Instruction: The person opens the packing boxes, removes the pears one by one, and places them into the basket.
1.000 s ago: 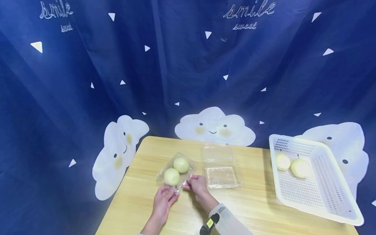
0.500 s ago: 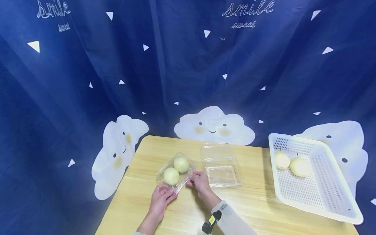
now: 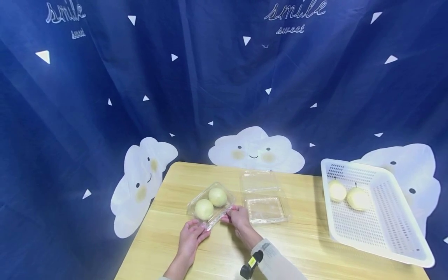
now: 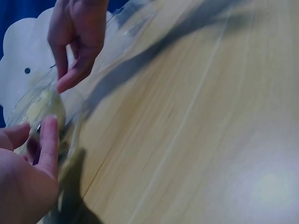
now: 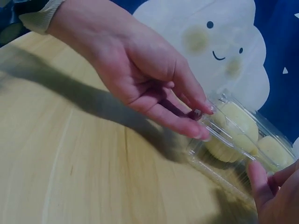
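A clear plastic clamshell box point(image 3: 216, 220) with two pale yellow-green pears point(image 3: 204, 210) inside sits on the table, turned at an angle. Its lid lies over the fruit, as the right wrist view shows. My left hand point(image 3: 188, 240) pinches the near left corner of the rim between thumb and fingers. At the other end of that front edge, my right hand point(image 3: 240, 219) grips the rim, thumb above and fingers below in the right wrist view point(image 5: 159, 88). Part of the front rim is hidden behind the fingers.
Just right of the box lies a second clamshell point(image 3: 266, 210), spread open with its lid toward the back. A white perforated basket point(image 3: 381, 254) stands at the right edge of the wooden table point(image 3: 168, 182), holding two pears point(image 3: 358, 199). A blue curtain point(image 3: 224, 77) hangs behind.
My right hand has shifted slightly away along the front rim, and my left hand slightly left. The front edge shows straighter than a second ago. The pears stay inside the box.
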`<state>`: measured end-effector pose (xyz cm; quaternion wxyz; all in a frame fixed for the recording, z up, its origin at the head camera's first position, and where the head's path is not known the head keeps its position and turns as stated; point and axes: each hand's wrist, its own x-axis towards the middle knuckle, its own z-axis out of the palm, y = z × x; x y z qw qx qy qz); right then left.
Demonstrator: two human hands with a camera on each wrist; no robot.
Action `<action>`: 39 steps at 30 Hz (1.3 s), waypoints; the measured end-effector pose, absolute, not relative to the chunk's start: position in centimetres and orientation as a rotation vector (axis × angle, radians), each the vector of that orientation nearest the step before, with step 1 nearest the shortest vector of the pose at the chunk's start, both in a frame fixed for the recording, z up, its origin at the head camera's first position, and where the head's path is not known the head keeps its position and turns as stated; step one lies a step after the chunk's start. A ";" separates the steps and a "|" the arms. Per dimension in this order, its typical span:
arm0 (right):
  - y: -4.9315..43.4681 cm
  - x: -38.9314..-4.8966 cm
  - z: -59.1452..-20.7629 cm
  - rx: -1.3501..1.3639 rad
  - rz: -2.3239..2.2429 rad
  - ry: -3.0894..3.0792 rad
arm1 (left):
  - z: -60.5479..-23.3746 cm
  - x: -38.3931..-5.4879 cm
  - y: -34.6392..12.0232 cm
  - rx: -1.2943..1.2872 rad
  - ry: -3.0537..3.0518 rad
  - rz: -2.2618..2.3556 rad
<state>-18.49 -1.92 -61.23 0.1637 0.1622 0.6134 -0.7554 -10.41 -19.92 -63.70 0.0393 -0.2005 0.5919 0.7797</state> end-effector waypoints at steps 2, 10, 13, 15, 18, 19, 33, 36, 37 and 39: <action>-1.9 -18.5 -61.3 0.476 -2.155 1.737 | -63.7 -10.3 -19.4 -0.649 1.813 2.419; -2.5 -17.9 -61.2 0.471 -2.180 1.679 | -63.7 -10.2 -17.6 -0.805 1.745 2.596; -2.6 -17.6 -61.0 0.455 -2.195 1.672 | -63.7 -10.4 -17.2 -0.824 1.717 2.639; -2.5 -17.4 -60.8 0.437 -2.196 1.675 | -63.7 -10.6 -17.0 -0.825 1.707 2.661; -2.1 -17.2 -60.5 0.421 -2.183 1.689 | -64.0 -11.1 -17.2 -0.834 1.699 2.676; -2.0 -17.2 -60.5 0.423 -2.181 1.695 | -64.1 -11.3 -17.3 -0.836 1.702 2.673; -1.8 -16.5 -61.7 0.402 -2.220 1.688 | -64.2 -12.1 -20.3 -0.860 1.756 2.608; -2.0 -16.3 -61.7 0.412 -2.217 1.685 | -64.0 -12.1 -19.7 -0.913 1.741 2.647; -2.0 -16.2 -61.7 0.417 -2.218 1.684 | -63.9 -12.2 -19.4 -0.929 1.731 2.664; -2.1 -16.2 -61.7 0.422 -2.223 1.682 | -63.8 -12.2 -19.0 -0.961 1.716 2.691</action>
